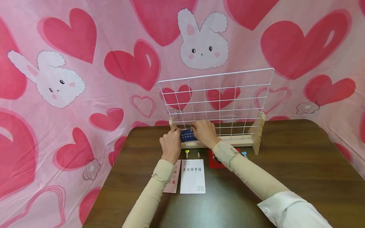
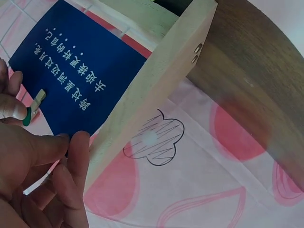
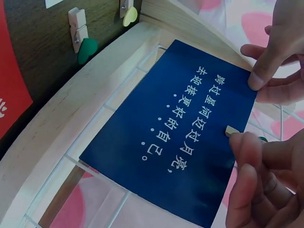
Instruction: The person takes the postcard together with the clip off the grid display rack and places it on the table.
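Observation:
A dark blue card [image 3: 156, 128] with white Chinese writing lies against the lower left of the white wire grid [image 1: 219, 101]. My left hand [image 1: 171, 144] pinches a corner of the card between thumb and index finger, beside the rack's wooden side post [image 2: 147, 80]. At the card's upper edge my right hand [image 1: 205, 131] grips a small wooden clothespin [image 2: 38, 101] with a green decoration. One end of the clothespin overlaps the front of the card; the rest is partly hidden by the fingers.
In front of the rack, a yellow-heart clothespin [image 1: 187, 153], a green-heart clothespin [image 3: 81, 38] and a blue-heart clothespin [image 1: 244, 154] lie on the brown table [image 1: 299, 164]. Nearby are a white card [image 1: 192, 179], a pink card [image 1: 172, 183] and a red card [image 1: 214, 161], partly covered by the right sleeve.

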Motion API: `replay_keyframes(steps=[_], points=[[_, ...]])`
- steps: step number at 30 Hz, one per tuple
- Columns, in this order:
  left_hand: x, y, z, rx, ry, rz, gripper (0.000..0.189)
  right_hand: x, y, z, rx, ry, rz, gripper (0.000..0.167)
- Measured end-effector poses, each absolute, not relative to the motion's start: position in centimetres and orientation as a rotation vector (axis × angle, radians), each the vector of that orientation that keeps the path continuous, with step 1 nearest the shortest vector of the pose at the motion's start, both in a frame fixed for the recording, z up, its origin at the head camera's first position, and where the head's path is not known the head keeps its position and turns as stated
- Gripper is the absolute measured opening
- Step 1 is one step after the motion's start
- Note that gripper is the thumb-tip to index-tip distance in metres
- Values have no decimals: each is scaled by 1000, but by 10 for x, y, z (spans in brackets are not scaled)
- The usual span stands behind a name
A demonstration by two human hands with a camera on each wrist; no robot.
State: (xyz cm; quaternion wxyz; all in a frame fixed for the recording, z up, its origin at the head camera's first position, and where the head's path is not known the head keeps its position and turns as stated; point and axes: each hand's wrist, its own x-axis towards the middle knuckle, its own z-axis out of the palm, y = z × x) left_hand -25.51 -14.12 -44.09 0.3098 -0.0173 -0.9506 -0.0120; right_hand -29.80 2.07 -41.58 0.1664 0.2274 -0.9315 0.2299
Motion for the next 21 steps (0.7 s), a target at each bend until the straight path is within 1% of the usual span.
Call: replay_keyframes(steps=[15, 21], points=[[-256, -139, -437, -35, -2538, -56, 20, -297, 25, -415, 645, -2529, 829, 15], [-252, -140, -435, -12, -2569, -93, 19, -289, 30, -403, 671, -2469, 894, 15]])
